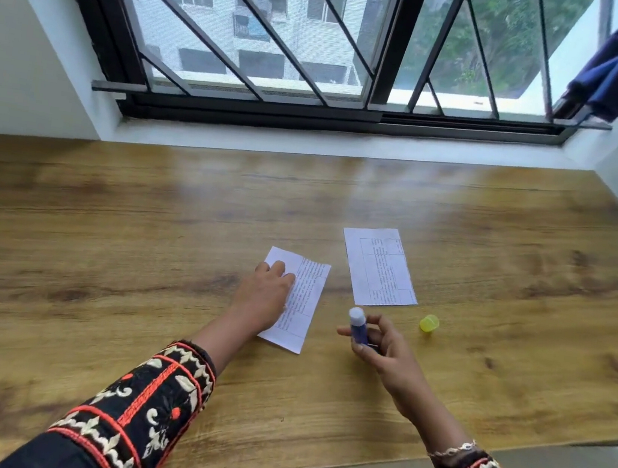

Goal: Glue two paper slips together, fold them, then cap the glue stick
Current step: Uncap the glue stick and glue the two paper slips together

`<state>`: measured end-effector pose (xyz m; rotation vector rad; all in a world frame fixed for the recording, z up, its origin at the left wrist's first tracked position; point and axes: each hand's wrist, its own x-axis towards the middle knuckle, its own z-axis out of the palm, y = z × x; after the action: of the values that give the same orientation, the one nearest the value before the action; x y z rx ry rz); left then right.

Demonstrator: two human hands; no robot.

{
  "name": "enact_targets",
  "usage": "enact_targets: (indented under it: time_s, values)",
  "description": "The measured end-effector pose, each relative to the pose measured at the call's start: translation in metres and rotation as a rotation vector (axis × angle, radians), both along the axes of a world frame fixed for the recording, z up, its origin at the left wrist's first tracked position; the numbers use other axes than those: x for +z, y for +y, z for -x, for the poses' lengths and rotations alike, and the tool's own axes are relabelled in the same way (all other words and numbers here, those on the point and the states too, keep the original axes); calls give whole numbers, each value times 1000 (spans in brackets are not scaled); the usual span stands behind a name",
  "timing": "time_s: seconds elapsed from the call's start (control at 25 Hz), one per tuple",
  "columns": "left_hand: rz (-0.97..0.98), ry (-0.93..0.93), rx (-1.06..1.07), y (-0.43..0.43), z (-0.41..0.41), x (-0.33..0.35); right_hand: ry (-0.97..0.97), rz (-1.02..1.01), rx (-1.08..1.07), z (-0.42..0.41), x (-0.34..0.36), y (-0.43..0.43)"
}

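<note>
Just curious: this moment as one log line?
left hand presses left slip; right hand holds uncapped glue stick; second slip, yellow cap lie on table

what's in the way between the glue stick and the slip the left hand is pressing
Nothing visible. Only bare table lies between the glue stick in the right hand and the slip. The left hand covers its left part; the right part is exposed.

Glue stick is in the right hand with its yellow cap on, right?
Not quite. The head view shows the right hand holding the glue stick, but its yellow cap is off, lying on the table nearby.
</note>
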<state>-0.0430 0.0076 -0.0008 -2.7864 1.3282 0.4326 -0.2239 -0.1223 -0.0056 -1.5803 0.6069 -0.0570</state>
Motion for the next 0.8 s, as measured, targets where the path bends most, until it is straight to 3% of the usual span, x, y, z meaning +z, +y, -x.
enact_targets:
  time_s: [0.6,0.8]
  values:
    - [-24,4,94,-10,6,7,-63,345,-429,31,9,-139]
    - [-21,7,108,-10,7,8,-6,363,-447,25,0,-152]
